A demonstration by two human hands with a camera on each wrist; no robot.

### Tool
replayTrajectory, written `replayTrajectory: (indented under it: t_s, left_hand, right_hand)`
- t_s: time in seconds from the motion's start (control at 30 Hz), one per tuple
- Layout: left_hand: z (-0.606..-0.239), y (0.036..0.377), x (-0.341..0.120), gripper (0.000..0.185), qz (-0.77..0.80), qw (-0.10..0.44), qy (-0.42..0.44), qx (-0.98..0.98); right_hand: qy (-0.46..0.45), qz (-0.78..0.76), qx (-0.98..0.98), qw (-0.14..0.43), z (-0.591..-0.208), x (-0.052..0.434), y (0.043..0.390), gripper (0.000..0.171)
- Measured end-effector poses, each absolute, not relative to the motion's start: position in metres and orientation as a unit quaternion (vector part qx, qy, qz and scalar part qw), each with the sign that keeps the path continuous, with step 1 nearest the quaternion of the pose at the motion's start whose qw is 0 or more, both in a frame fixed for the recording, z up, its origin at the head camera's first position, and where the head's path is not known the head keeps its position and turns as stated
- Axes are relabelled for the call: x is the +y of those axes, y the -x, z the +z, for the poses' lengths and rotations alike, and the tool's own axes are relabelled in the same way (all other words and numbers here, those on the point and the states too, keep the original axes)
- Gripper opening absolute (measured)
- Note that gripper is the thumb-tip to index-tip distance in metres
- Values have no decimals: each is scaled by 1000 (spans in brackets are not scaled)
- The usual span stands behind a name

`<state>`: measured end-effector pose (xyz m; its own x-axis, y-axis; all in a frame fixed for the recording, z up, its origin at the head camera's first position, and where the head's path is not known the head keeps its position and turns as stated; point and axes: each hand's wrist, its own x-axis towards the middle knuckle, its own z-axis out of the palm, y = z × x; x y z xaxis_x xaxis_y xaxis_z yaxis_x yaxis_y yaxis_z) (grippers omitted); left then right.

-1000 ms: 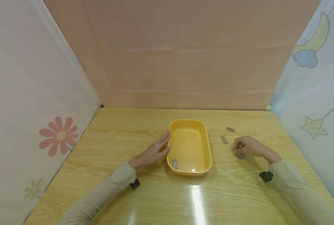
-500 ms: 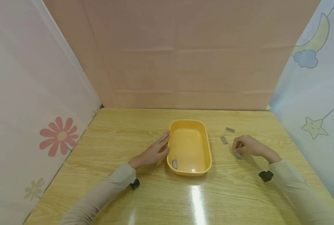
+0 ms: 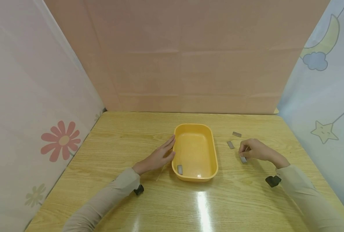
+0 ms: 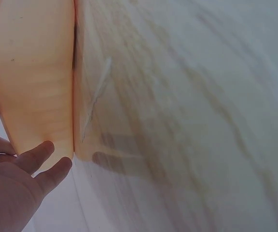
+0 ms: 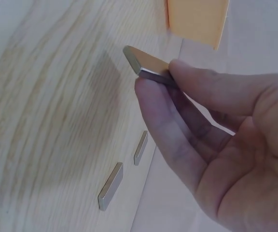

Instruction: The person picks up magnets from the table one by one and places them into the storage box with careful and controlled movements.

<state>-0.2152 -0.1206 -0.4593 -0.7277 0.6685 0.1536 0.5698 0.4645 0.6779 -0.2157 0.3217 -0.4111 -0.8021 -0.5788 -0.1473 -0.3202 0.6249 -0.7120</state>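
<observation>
We note the right hand (image 3: 254, 150) pinching a small grey metal bar (image 5: 146, 65) between thumb and forefinger; in the right wrist view the bar is clear of the table (image 3: 125, 135). Against the frame one second ago, the hand has shifted slightly left and far, and the bar with it. Two more grey bars (image 3: 230, 145) (image 3: 237, 134) lie flat on the table just left and far of the hand, apart from each other, unmoved. Further left stands the yellow tray (image 3: 215, 154), with one grey bar (image 3: 179, 169) lying in its near left corner. The left hand (image 3: 157, 157) rests with straight fingers against the tray's left wall, gripping nothing, in the same place as before.
</observation>
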Motion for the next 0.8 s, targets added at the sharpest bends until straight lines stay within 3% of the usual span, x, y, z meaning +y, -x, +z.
replayTrajectory:
  t_s: [0.8]
  left_hand:
    - [-460,215,-121,62,372,65,-362,852]
  right_hand:
    - [252,-345,891,156,-405,311,216,4]
